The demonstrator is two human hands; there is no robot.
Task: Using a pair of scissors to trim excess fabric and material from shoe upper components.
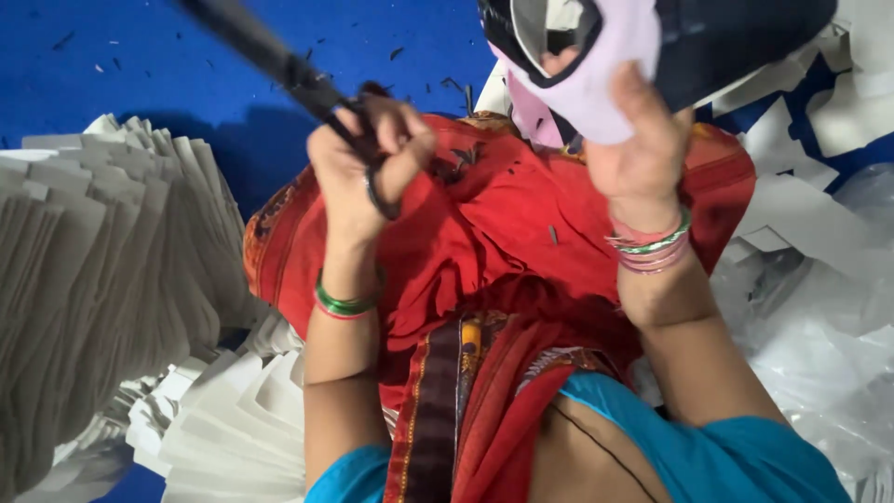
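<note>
Head view: our left hand (368, 163) is closed through the scissors' (307, 84) loops, blades pointing up and away from us, prob. so the tips clear the lap. Our right hand (643, 140) grips the piece (596, 65), a pink and black fabric part, thumb pressing its near face, lifted just above and right of the scissors, prob. to bring its edge up to eye level. Blades and piece are apart, not touching. Below both hands lies our red cloth (494, 242) w/ dark snippets on it. Left of the left hand stand stacks (102, 261) of white cut sheets; right of the right hand, plastic (819, 326) and more white scraps.
</note>
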